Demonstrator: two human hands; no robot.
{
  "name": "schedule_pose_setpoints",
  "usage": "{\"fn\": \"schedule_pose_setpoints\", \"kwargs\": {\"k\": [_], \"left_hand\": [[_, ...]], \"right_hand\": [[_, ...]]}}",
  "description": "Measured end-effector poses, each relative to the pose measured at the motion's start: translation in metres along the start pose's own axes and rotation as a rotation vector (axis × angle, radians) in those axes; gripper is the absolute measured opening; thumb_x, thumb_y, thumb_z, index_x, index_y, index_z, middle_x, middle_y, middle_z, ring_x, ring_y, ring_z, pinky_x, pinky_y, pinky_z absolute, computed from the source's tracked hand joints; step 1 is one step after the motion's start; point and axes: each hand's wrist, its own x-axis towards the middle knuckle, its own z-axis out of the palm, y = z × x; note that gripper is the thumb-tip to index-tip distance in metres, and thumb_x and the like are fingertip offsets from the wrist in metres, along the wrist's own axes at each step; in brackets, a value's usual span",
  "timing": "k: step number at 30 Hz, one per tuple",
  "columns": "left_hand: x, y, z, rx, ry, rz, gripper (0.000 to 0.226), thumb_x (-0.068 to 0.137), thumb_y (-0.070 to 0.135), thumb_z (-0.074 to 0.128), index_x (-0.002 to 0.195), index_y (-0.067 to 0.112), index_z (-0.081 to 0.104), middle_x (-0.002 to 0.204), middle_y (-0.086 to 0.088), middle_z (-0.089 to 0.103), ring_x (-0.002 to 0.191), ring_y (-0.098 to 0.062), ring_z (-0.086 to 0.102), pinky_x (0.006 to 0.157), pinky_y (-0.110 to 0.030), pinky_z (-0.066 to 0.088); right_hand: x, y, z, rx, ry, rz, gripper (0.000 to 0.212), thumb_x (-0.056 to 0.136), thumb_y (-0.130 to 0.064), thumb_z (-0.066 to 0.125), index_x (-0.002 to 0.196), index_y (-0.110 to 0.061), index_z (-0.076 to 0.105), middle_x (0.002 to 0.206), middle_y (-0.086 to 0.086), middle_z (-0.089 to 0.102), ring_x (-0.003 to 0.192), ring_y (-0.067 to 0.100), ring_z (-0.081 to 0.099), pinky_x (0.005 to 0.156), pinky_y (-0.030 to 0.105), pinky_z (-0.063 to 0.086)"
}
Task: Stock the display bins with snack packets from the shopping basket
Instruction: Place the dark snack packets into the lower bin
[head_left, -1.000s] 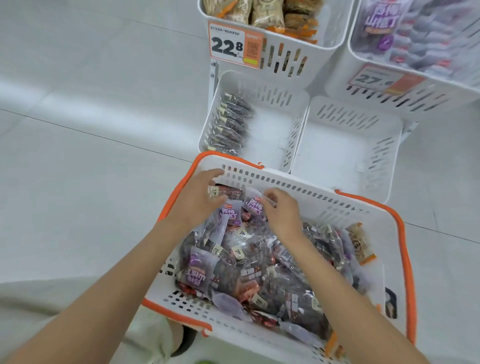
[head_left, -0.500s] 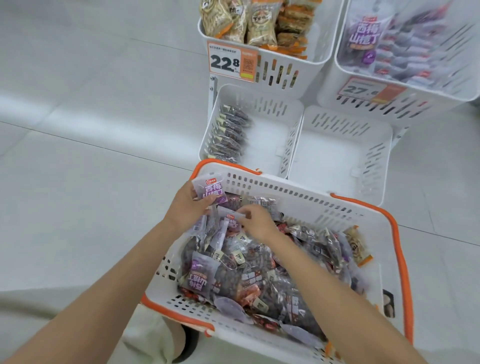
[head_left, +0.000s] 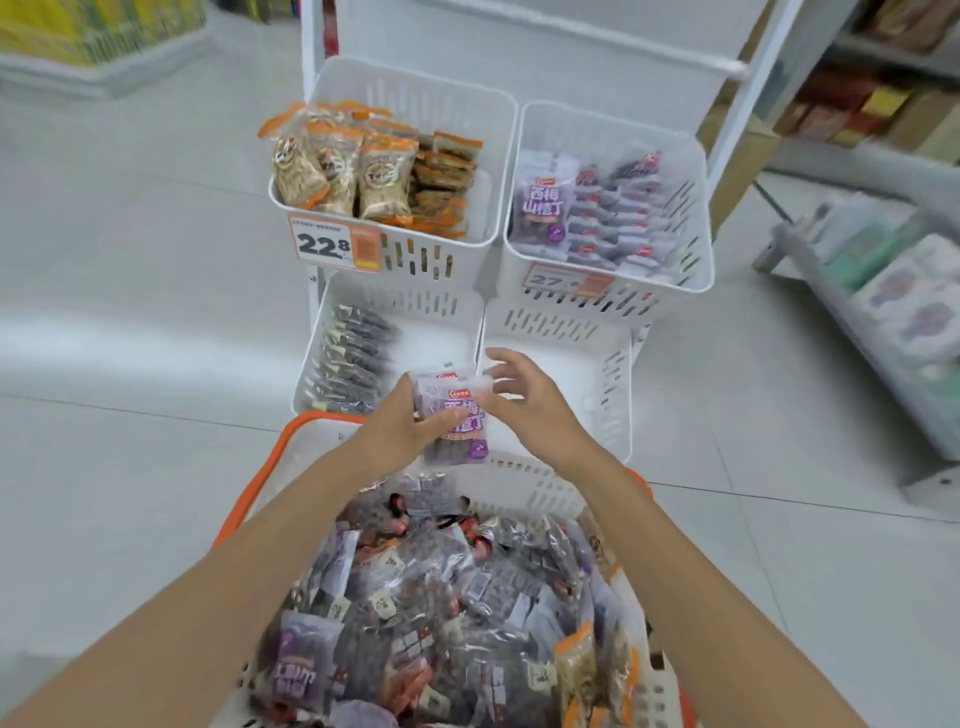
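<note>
Head view: your left hand (head_left: 397, 434) grips the purple snack packets (head_left: 460, 415) above the far rim of the basket (head_left: 244, 506) — your right hand (head_left: 530, 410) hovers spread wide just beside; likely light, crinkly, slippery film, so hold them across the flat faces

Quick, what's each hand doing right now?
Left hand: holding a stack of purple plastic snack packets.
Right hand: open, fingers spread beside the packets.

Both bare forearms (head_left: 260, 545) stretch forward, side by side. The left grip (head_left: 400, 428) curls fingers and thumb round a packet (head_left: 460, 415); the right grip (head_left: 530, 410) hovers just beside it, fingers spread, holding nothing.
</note>
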Motion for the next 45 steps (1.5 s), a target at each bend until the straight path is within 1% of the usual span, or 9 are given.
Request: {"fn": "schedule_pose_setpoints", "kwargs": {"k": [4, 7, 12, 15, 19, 24, 28, 37, 45], "left_hand": [[0.035, 0.053, 0.005, 0.111, -0.017, 0.159, 0.012, 0.096, 0.038, 0.053, 0.098, 0.028, 0.048, 0.078, 0.013, 0.053, 0.066, 0.013, 0.056, 0.069, -0.016, 0.045], [0.068, 0.081, 0.003, 0.173, -0.105, 0.277, 0.014, 0.103, 0.024, 0.044, 0.116, 0.022, 0.050, 0.106, 0.007, 0.058, 0.097, 0.018, 0.055, 0.088, -0.016, 0.043], [0.135, 0.113, 0.004, 0.310, 0.070, 0.325, 0.062, 0.089, 0.067, 0.045, 0.101, 0.007, 0.054, 0.090, -0.020, 0.058, 0.075, 0.001, 0.052, 0.072, -0.026, 0.042], [0.170, 0.117, -0.009, 0.418, 0.280, 0.322, 0.084, 0.083, 0.073, 0.042, 0.137, 0.009, 0.047, 0.134, -0.012, 0.053, 0.122, -0.013, 0.049, 0.106, -0.034, 0.037], [0.196, 0.102, -0.021, 0.480, 0.280, 0.274, 0.073, 0.096, 0.056, 0.046, 0.150, 0.009, 0.033, 0.155, -0.010, 0.034, 0.145, -0.023, 0.027, 0.116, -0.034, 0.020], [0.201, 0.089, -0.016, 0.450, 0.273, 0.355, 0.053, 0.097, 0.031, 0.058, 0.140, 0.004, 0.041, 0.137, -0.015, 0.053, 0.121, -0.017, 0.043, 0.097, -0.022, 0.031], [0.206, 0.088, -0.016, 0.374, 0.231, 0.319, 0.082, 0.094, 0.041, 0.060, 0.156, 0.020, 0.012, 0.150, -0.003, 0.044, 0.138, -0.020, 0.038, 0.103, -0.027, 0.031], [0.209, 0.080, -0.018, 0.523, 0.174, 0.323, 0.075, 0.098, 0.047, 0.049, 0.157, 0.019, 0.012, 0.158, -0.001, 0.031, 0.143, -0.025, 0.031, 0.117, -0.046, 0.024], [0.127, 0.060, 0.001, 0.634, 0.395, 0.343, 0.043, 0.090, 0.028, 0.067, 0.129, 0.015, 0.055, 0.122, -0.006, 0.058, 0.113, -0.026, 0.051, 0.096, -0.038, 0.040]], "right_hand": [[0.008, -0.014, -0.043, 0.145, -0.140, 0.105, 0.072, 0.079, -0.031, 0.078, 0.142, -0.023, 0.044, 0.130, 0.001, 0.061, 0.111, 0.013, 0.064, 0.095, 0.030, 0.052], [0.021, -0.031, -0.074, 0.192, -0.122, 0.054, 0.054, 0.084, -0.018, 0.074, 0.134, -0.019, 0.052, 0.125, 0.009, 0.065, 0.111, 0.021, 0.064, 0.097, 0.037, 0.052], [0.055, -0.060, -0.114, 0.279, 0.120, -0.085, 0.042, 0.089, -0.006, 0.067, 0.127, -0.015, 0.051, 0.109, 0.003, 0.072, 0.098, 0.015, 0.069, 0.076, 0.025, 0.054], [0.085, -0.075, -0.139, 0.244, 0.247, -0.154, 0.045, 0.089, -0.006, 0.068, 0.128, -0.015, 0.049, 0.110, 0.003, 0.071, 0.097, 0.013, 0.069, 0.074, 0.024, 0.055], [0.129, -0.073, -0.139, -0.010, 0.229, -0.161, 0.038, 0.086, -0.014, 0.073, 0.121, -0.017, 0.057, 0.111, 0.002, 0.069, 0.099, 0.015, 0.066, 0.082, 0.032, 0.054], [0.144, -0.053, -0.122, -0.079, 0.262, -0.159, 0.033, 0.087, -0.017, 0.072, 0.117, -0.018, 0.059, 0.108, -0.002, 0.069, 0.099, 0.018, 0.065, 0.082, 0.033, 0.057], [0.140, -0.049, -0.122, -0.169, 0.374, -0.226, 0.040, 0.083, -0.018, 0.077, 0.119, -0.019, 0.058, 0.110, -0.005, 0.068, 0.096, 0.007, 0.063, 0.079, 0.018, 0.052], [0.140, -0.050, -0.118, -0.166, 0.176, -0.165, 0.073, 0.093, -0.031, 0.065, 0.152, -0.028, 0.023, 0.145, -0.008, 0.047, 0.128, 0.008, 0.051, 0.106, 0.037, 0.045], [0.062, -0.023, -0.062, -0.279, 0.630, -0.250, 0.061, 0.083, -0.010, 0.067, 0.139, -0.018, 0.044, 0.133, 0.000, 0.046, 0.114, 0.016, 0.050, 0.098, 0.032, 0.045]]}}
